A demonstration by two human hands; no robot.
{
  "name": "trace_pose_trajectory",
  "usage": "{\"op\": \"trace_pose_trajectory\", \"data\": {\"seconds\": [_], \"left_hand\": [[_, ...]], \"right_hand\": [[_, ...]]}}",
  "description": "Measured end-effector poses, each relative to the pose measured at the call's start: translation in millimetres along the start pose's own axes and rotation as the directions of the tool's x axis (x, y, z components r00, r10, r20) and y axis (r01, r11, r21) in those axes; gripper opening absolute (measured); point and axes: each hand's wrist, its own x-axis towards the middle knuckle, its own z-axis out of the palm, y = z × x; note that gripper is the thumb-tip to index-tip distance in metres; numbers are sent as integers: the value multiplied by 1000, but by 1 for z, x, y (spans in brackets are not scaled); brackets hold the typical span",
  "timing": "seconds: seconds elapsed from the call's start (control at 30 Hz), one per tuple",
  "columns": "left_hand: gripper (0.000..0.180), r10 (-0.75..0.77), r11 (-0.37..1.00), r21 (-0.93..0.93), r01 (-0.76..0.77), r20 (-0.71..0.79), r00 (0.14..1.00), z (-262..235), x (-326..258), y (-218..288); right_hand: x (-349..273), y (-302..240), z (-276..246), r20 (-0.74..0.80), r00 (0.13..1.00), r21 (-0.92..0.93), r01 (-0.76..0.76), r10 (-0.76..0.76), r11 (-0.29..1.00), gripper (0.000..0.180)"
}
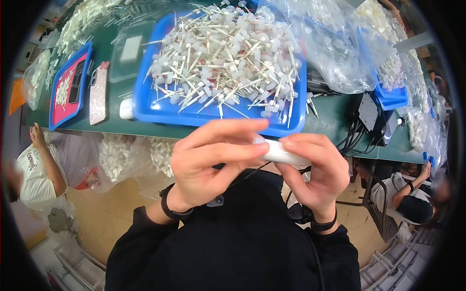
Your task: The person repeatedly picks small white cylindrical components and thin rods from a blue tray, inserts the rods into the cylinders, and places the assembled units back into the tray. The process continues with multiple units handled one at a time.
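A smooth white rounded piece point(284, 153), its exact kind unclear, is held level in front of my chest, just off the table's near edge. My left hand point(208, 157) pinches its left end between thumb and fingers, and the fingers hide that end. Around its right end are the thumb and fingers of my right hand point(318, 167). Just beyond my hands stands a large blue tray point(170, 115) heaped with thin white sticks point(233, 58) that carry translucent, disc-like caps.
On the green table point(330, 114) lie a smaller blue tray point(87, 51) with a pink bottom, a phone in a patterned case point(98, 92), a white case point(126, 109), clear plastic bags point(335, 53) and a black box with cables point(365, 111). Other people point(41, 165) sit at both sides.
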Motion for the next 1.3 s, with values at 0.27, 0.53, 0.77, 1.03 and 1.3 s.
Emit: {"op": "trace_pose_trajectory", "data": {"seconds": [0.27, 0.53, 0.77, 1.03, 1.3], "left_hand": [[36, -248, 944, -217, 249, 33, 968, -6, -6, 8], [32, -101, 992, -68, 108, 98, 990, -7, 3, 12], [28, -109, 994, 25, 109, 34, 993, -3, 6, 0], [71, -155, 978, -125, 165, 90, 984, -6, 11, -7], [40, -287, 940, -186, 287, 27, 958, -11, -4, -12]], "right_hand": [[-13, -4, 8, -70, 998, 39, 4, -1, 999, 34], [-12, -3, 5, -49, 992, -17, 116, -116, 993, 33], [-2, 5, 9, 28, 999, -125, 31, -27, 992, 33], [-8, 21, 15, 376, 805, 663, -580, 459, 474, 45], [-2, 27, 20, 530, 666, 758, -649, 525, 59, 54]]}}
